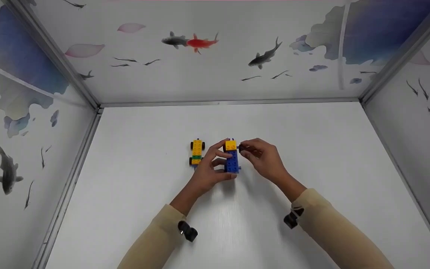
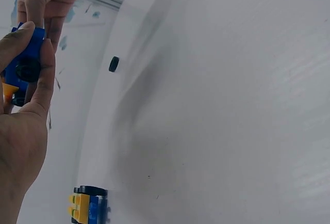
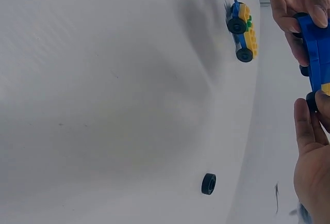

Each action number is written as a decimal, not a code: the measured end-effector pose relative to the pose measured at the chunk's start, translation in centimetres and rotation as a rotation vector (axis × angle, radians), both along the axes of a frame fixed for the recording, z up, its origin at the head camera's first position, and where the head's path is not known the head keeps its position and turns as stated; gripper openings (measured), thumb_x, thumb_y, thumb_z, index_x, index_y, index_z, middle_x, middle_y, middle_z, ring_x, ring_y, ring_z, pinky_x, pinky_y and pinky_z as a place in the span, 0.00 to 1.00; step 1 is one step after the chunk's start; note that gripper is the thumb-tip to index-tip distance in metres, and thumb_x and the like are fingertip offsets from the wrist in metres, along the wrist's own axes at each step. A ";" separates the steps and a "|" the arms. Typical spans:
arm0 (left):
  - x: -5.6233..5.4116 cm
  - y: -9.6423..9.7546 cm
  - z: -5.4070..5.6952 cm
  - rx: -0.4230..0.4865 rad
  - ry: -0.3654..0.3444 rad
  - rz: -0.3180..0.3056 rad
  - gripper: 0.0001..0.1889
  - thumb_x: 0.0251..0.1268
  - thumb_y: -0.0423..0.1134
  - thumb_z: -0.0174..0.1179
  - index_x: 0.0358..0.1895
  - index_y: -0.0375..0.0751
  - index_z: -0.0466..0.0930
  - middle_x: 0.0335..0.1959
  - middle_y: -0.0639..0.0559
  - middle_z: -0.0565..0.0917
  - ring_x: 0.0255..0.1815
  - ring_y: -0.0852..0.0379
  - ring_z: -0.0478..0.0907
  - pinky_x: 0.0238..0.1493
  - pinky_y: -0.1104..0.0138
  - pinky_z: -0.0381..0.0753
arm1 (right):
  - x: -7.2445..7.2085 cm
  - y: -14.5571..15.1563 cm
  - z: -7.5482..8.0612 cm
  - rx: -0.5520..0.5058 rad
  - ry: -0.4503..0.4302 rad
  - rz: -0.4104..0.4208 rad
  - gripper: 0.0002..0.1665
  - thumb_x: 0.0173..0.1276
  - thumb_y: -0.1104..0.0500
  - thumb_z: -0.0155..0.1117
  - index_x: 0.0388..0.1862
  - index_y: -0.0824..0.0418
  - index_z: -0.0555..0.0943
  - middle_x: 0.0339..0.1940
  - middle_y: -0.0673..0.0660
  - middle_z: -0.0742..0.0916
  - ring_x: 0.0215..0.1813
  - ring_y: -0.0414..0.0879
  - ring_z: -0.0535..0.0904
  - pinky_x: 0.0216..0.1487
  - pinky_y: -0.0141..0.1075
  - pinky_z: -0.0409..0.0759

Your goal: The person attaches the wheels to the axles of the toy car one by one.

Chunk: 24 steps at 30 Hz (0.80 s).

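A blue toy brick car (image 1: 231,161) with a yellow brick at its far end is held up over the table. My left hand (image 1: 212,169) grips it from the left, its fingers and thumb round the body. In the left wrist view, black wheels sit on its side. With thumb and fingers, my right hand (image 1: 265,157) pinches a small black wheel (image 1: 241,148) at the car's far right corner. In the right wrist view this wheel (image 3: 311,101) is right at the blue body, beside the yellow brick.
A second toy car (image 1: 196,149), yellow, green and blue with black wheels, stands on the white table (image 1: 144,149) left of my hands. One loose black wheel (image 3: 208,184) is on the table, hidden in the head view. Printed walls (image 1: 218,82) enclose the back and sides.
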<state>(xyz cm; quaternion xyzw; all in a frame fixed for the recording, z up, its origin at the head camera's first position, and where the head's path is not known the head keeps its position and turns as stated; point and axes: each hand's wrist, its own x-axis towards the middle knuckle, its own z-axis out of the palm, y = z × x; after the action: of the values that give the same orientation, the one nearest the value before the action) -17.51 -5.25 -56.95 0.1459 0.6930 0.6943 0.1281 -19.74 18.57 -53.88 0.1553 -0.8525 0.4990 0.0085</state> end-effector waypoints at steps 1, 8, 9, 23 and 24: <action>0.0 0.0 0.0 0.002 0.000 0.000 0.30 0.63 0.33 0.82 0.65 0.57 0.80 0.88 0.74 0.60 0.68 0.46 0.83 0.69 0.55 0.89 | 0.0 0.0 0.0 -0.004 -0.001 -0.002 0.18 0.79 0.63 0.71 0.66 0.57 0.89 0.58 0.58 0.91 0.62 0.53 0.91 0.66 0.47 0.90; 0.0 0.1 0.0 0.013 0.002 -0.004 0.29 0.63 0.33 0.82 0.64 0.55 0.81 0.89 0.73 0.60 0.68 0.44 0.82 0.69 0.54 0.89 | 0.0 0.1 -0.1 -0.001 0.016 -0.037 0.20 0.78 0.64 0.73 0.66 0.55 0.89 0.57 0.57 0.91 0.60 0.52 0.92 0.65 0.49 0.91; 0.0 0.1 0.0 0.011 0.001 -0.005 0.29 0.63 0.33 0.82 0.64 0.55 0.81 0.88 0.74 0.60 0.68 0.44 0.82 0.69 0.54 0.89 | 0.0 0.1 -0.1 0.004 0.015 -0.042 0.19 0.78 0.64 0.73 0.65 0.55 0.89 0.57 0.56 0.91 0.60 0.52 0.92 0.65 0.49 0.91; 0.1 0.0 -0.2 -0.020 0.007 -0.013 0.28 0.63 0.33 0.82 0.63 0.57 0.81 0.89 0.74 0.59 0.70 0.45 0.82 0.70 0.55 0.88 | -0.1 -0.1 0.2 -0.027 -0.012 -0.030 0.18 0.77 0.68 0.72 0.62 0.60 0.90 0.55 0.57 0.91 0.60 0.51 0.91 0.65 0.41 0.90; 0.1 0.0 -0.3 -0.017 0.002 -0.013 0.28 0.63 0.33 0.82 0.63 0.56 0.81 0.89 0.74 0.59 0.69 0.45 0.82 0.70 0.55 0.88 | -0.2 -0.1 0.3 -0.042 -0.013 -0.025 0.18 0.76 0.69 0.73 0.62 0.60 0.90 0.54 0.57 0.91 0.60 0.51 0.91 0.65 0.40 0.90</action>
<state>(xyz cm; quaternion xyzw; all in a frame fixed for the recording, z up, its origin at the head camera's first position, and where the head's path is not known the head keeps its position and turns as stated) -17.43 -5.29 -57.25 0.1499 0.6981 0.6874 0.1331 -19.91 18.42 -53.62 0.1411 -0.8438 0.5177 0.0127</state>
